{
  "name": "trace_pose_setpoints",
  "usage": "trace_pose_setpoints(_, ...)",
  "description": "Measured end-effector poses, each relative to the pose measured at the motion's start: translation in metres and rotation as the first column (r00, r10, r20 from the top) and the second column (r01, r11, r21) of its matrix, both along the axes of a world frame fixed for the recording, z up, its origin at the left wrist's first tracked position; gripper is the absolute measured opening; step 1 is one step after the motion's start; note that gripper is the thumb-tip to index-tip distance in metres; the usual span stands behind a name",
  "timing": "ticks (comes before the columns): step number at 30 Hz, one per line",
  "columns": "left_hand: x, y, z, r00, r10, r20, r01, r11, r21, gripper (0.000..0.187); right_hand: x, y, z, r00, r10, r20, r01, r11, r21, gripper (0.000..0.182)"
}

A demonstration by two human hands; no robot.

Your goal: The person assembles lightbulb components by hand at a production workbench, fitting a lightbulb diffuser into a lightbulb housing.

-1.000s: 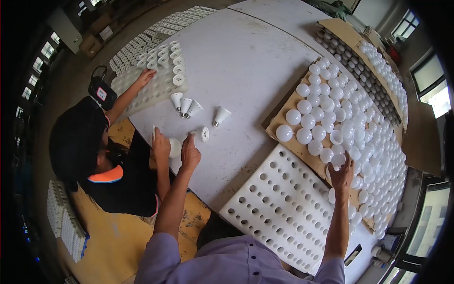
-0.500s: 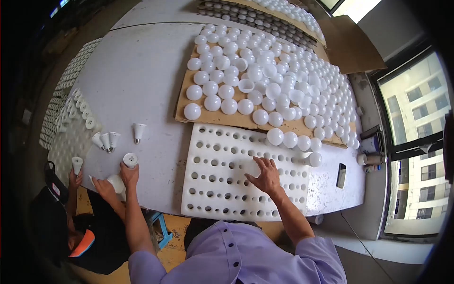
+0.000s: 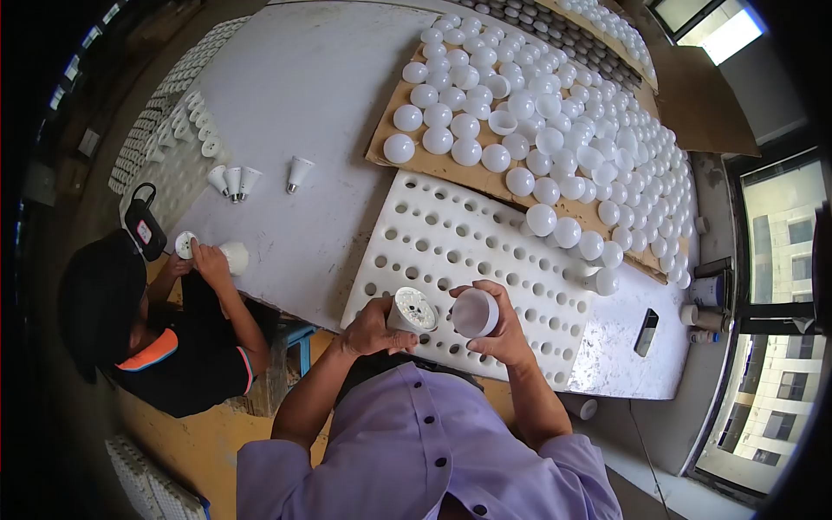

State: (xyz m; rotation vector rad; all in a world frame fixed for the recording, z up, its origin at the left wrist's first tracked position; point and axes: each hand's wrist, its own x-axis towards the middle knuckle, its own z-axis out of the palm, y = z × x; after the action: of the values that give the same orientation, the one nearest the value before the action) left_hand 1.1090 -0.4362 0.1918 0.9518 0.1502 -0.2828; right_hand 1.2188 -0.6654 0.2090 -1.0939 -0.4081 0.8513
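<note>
My left hand (image 3: 373,329) is wrapped round a white bulb base (image 3: 415,309), whose round face with small components points up. Just to its right, my right hand (image 3: 503,329) grips a white dome cover (image 3: 475,313), its open side turned toward the base. A small gap separates the two pieces. Both are held over the near edge of a white foam tray (image 3: 425,250) with rows of round holes. Behind the tray, many white domes (image 3: 465,153) cover a cardboard sheet (image 3: 394,156).
Several bulb bases (image 3: 299,172) lie on the table (image 3: 286,104) to the left. A co-worker in black (image 3: 191,364) handles a base at the left edge. A phone (image 3: 646,333) lies at the right, near jars (image 3: 700,317). More bases (image 3: 195,130) stand at far left.
My left hand has moved right with the base, away from the co-worker. My right hand has come back toward me with a dome. The view has shifted.
</note>
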Motion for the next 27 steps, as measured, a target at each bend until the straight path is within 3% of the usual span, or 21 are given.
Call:
trace_pose_setpoints(2,0.004,0.0,0.017,0.974,-0.224,0.03,0.209,0.943,0.259,0.044,-0.002,-0.001,0.008,0.998,0.025,0.062,-0.023,0.999,-0.034,0.088)
trace_pose_setpoints(4,0.004,-0.005,0.022,0.974,-0.219,0.053,0.197,0.942,0.271,0.046,-0.004,-0.001,0.014,0.939,0.07,0.338,-0.028,0.992,-0.126,0.081)
trace_pose_setpoints(6,0.003,-0.008,0.02,0.973,-0.216,0.079,0.186,0.941,0.283,0.049,-0.008,-0.002,0.012,0.921,0.103,0.375,-0.048,0.987,-0.154,0.083)
trace_pose_setpoints(8,0.002,-0.009,0.013,0.957,-0.218,0.193,0.125,0.905,0.407,0.052,-0.011,0.0,0.014,0.918,0.137,0.372,-0.078,0.982,-0.17,0.082)
trace_pose_setpoints(12,-0.001,-0.007,0.014,0.959,-0.254,0.128,0.173,0.878,0.446,0.054,-0.012,0.002,0.014,0.877,0.184,0.444,-0.099,0.973,-0.208,0.081)
trace_pose_setpoints(14,-0.002,-0.006,0.013,0.953,-0.282,0.108,0.196,0.849,0.49,0.058,-0.012,0.004,0.018,0.783,0.25,0.57,-0.095,0.953,-0.289,0.079)
trace_pose_setpoints(18,-0.002,-0.005,0.026,0.95,-0.297,0.091,0.187,0.781,0.596,0.059,-0.014,0.009,0.034,0.687,0.366,0.627,-0.1,0.903,-0.417,0.082)
trace_pose_setpoints(20,-0.001,-0.004,0.028,0.935,-0.352,0.033,0.236,0.692,0.682,0.059,-0.015,0.013,0.041,0.623,0.474,0.622,-0.117,0.843,-0.525,0.081)
trace_pose_setpoints(23,0.004,-0.004,0.042,0.919,-0.384,-0.09,0.329,0.619,0.713,0.055,-0.018,0.018,0.047,0.649,0.546,0.53,-0.149,0.774,-0.615,0.08)
trace_pose_setpoints(27,0.006,-0.005,0.036,0.915,-0.398,-0.06,0.309,0.599,0.739,0.055,-0.021,0.02,0.041,0.628,0.562,0.538,-0.145,0.764,-0.629,0.081)
